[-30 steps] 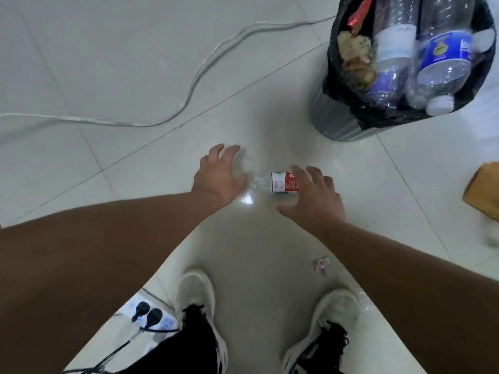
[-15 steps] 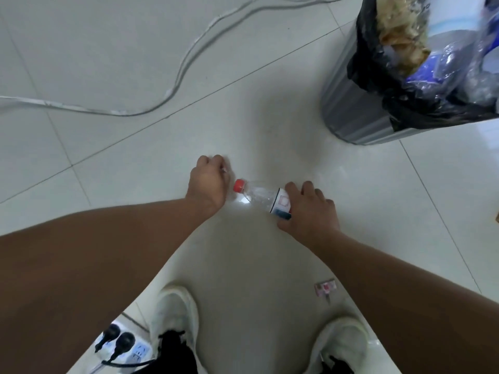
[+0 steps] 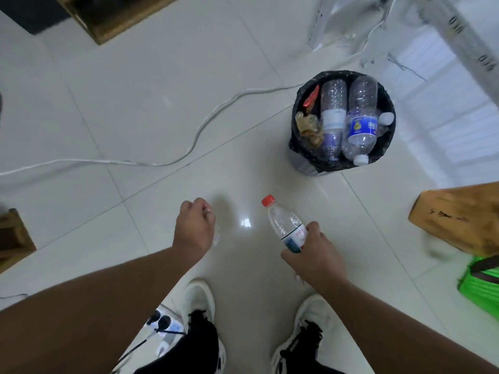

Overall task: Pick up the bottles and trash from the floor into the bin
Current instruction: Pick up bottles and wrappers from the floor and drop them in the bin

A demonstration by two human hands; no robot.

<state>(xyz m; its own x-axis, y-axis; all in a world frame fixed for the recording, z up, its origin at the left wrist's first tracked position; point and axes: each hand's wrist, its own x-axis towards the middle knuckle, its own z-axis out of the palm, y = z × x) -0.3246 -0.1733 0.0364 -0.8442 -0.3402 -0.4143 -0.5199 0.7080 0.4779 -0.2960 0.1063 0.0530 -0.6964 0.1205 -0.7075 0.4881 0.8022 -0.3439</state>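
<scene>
Now I have the red-capped bottle [image 3: 286, 228] gripped in my right hand [image 3: 314, 259], fingers wrapped round its lower half over the label, cap pointing up and towards the bin [image 3: 299, 147]. It is off the floor, on my side of the bin and well short of it. My left hand [image 3: 194, 229] is curled too, further from the bin. Something clear seems to peek out beside its fingers, but I cannot tell whether it holds anything.

The bin is already crowded: two big clear bottles [image 3: 348, 117] lie side by side across the black liner, with crumpled trash [image 3: 309, 125] along the edge away from the window side. So I judge a toss is risky; a bottle could bounce off those two and roll back out. Better to carry mine right over the bin's mouth, turn it to lie along the others, and let go low. The white cable [image 3: 205, 122] runs across the tiles to the bin's far side, so I should step towards the bin without catching it.
</scene>
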